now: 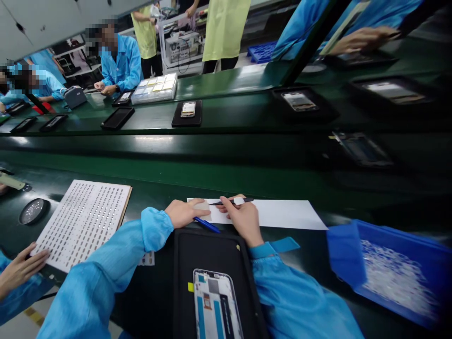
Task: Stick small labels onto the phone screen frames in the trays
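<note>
My right hand (pixel 243 217) is closed around black tweezers (pixel 231 201) whose tips point left over a white paper strip (pixel 282 213). My left hand (pixel 186 212) rests on the left end of that strip, fingers curled, pinching a small pale piece (pixel 202 206) I cannot make out. A blue pen (pixel 206 224) lies under my hands. Just below them sits a black tray (pixel 183 278) holding an open phone frame (pixel 216 303).
A white perforated sheet (pixel 83 221) lies to the left, with another person's hand (pixel 19 268) at its corner. A blue bin (pixel 395 270) of small clear parts stands at right. Phones in black trays ride the green conveyor (pixel 226 122); workers sit across it.
</note>
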`<control>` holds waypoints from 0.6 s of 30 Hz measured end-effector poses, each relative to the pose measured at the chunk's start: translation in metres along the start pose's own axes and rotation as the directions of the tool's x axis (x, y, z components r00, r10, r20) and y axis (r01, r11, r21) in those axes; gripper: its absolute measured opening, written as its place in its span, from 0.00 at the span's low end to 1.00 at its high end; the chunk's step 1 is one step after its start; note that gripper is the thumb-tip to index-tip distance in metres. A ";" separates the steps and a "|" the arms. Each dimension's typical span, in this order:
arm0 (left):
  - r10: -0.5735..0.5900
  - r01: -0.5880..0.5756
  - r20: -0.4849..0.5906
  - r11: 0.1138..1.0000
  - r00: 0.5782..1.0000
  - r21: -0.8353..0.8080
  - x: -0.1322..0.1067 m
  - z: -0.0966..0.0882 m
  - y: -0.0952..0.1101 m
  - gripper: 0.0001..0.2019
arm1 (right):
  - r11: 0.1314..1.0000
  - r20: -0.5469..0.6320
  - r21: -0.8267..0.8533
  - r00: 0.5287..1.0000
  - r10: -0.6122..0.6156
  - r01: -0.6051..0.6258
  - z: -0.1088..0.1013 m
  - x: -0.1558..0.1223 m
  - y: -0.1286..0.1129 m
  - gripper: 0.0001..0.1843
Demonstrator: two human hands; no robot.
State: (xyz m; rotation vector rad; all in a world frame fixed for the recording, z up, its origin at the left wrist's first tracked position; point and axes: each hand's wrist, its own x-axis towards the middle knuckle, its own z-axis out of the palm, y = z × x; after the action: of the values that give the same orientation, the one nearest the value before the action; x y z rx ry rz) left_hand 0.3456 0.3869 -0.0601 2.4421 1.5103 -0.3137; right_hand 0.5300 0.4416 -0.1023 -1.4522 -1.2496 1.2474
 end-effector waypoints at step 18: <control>-0.183 0.095 -0.102 0.823 0.978 -0.560 -0.048 -0.042 0.043 0.13 | 0.968 -0.010 -0.149 0.979 -0.204 0.200 -0.060 -0.171 -0.010 0.20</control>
State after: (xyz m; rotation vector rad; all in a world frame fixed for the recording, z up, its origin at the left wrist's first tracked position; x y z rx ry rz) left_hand 0.3652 0.3417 -0.0012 1.9292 1.5689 0.2675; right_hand 0.5859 0.2749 -0.0548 -1.3997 -1.4590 1.0153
